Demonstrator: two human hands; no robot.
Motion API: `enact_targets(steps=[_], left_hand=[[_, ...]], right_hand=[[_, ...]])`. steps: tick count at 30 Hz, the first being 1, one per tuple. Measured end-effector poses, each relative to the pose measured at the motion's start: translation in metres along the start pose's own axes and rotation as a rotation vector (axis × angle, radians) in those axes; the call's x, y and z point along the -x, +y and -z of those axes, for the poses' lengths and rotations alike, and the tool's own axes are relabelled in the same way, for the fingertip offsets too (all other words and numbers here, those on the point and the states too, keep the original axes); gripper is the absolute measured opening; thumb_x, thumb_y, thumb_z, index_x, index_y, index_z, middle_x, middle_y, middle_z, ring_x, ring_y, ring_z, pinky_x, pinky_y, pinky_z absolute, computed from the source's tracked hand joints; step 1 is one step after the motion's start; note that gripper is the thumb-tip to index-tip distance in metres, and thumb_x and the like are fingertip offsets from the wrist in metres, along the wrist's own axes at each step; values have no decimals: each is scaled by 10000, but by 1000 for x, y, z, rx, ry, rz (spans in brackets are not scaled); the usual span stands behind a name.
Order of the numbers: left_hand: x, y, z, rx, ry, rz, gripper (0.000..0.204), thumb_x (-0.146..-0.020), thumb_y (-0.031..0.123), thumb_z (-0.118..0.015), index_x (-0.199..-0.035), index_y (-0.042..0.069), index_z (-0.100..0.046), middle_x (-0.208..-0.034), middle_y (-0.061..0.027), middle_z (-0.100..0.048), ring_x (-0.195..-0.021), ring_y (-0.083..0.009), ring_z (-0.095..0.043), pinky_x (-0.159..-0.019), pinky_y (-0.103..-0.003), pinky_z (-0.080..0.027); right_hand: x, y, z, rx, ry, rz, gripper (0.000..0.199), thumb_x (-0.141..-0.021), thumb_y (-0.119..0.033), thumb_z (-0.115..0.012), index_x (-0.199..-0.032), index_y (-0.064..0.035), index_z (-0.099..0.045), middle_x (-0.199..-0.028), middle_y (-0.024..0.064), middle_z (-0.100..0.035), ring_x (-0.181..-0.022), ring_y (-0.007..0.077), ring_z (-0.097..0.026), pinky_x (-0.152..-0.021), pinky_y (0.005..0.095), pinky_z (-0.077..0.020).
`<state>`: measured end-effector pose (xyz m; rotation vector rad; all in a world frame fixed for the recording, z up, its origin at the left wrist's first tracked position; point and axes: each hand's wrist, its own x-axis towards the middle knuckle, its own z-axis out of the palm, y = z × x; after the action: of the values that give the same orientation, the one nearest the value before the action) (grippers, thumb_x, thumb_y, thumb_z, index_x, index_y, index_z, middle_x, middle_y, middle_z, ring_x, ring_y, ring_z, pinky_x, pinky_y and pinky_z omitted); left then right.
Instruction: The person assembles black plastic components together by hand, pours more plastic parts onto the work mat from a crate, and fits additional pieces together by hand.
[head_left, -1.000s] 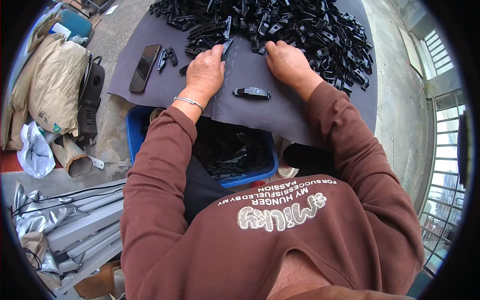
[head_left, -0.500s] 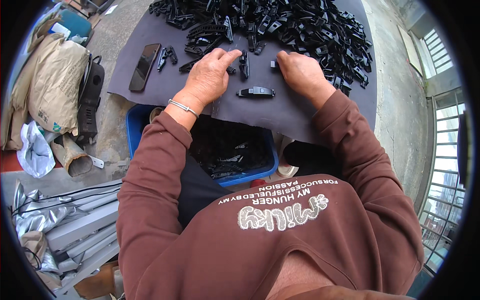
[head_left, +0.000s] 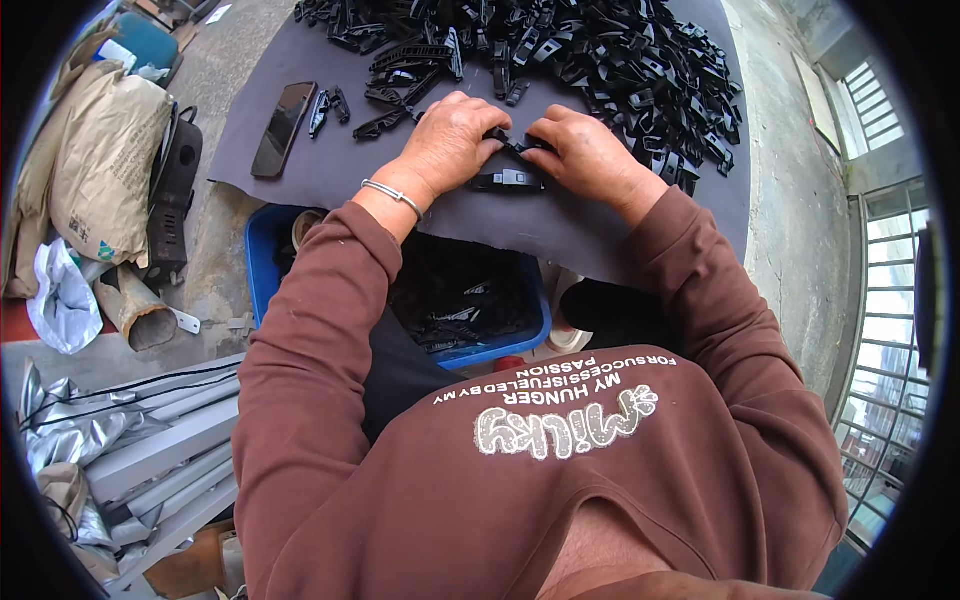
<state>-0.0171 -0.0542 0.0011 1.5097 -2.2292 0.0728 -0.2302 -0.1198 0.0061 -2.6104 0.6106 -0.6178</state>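
Observation:
My left hand (head_left: 452,140) and my right hand (head_left: 585,152) are close together over the table's dark grey cover. Between them is a slim black plastic part (head_left: 505,140), pinched at its left end by my left fingers. My right thumb and fingertips are closed at its other end; whether they grip this part or a separate small piece is hidden. Just below lies a long black plastic piece (head_left: 508,180), flat on the cover. More loose black parts (head_left: 385,120) lie beside my left hand.
A large heap of black plastic parts (head_left: 640,70) covers the far side. A phone (head_left: 284,130) lies at the left, with small black pieces (head_left: 328,108) beside it. Below the near edge stands a blue bin (head_left: 548,325) holding black parts. Paper sacks (head_left: 108,165) stand left on the floor.
My left hand has taken hold of the black part that stood on the cover. My right hand has moved left with its small black piece, and the two hands now meet.

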Motion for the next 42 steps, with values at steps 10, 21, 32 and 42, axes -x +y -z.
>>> enact_targets(steps=[10, 21, 32, 42], left_hand=[[0, 3, 4, 170, -6, 107, 413, -729, 95, -771, -1123, 90, -646, -938, -87, -698, -852, -246, -657, -766, -338, -538], [1, -4, 7, 276, -96, 160, 381, -742, 10, -736, -1110, 52, -647, -952, -90, -704, -901, -215, -687, -809, -314, -545], [-1, -2, 5, 310, -143, 199, 358, -741, 8, -737, -1088, 44, -652, -968, -96, -695, -923, -205, -692, -822, -296, -550], [3, 11, 22, 216, -133, 174, 337, -737, 19, -732, -1065, 53, -661, -930, -74, -688, -899, -231, -651, -822, -323, -530]], right_hand=[[-8, -18, -7, 127, -93, -68, 220, -829, -221, -683, -886, -12, -639, -905, 164, -595, -857, 351, -617, -771, 424, -518], [3, -35, -15, 187, -48, -149, 220, -850, -219, -663, -875, -2, -636, -927, 189, -605, -850, 367, -632, -775, 417, -530], [9, -32, -15, 170, 7, -115, 227, -831, -207, -682, -862, 6, -607, -885, 180, -591, -828, 363, -625, -740, 420, -530], [-12, -28, -12, 76, -178, -24, 290, -841, -262, -675, -970, -6, -634, -926, 199, -629, -816, 370, -635, -745, 436, -525]])
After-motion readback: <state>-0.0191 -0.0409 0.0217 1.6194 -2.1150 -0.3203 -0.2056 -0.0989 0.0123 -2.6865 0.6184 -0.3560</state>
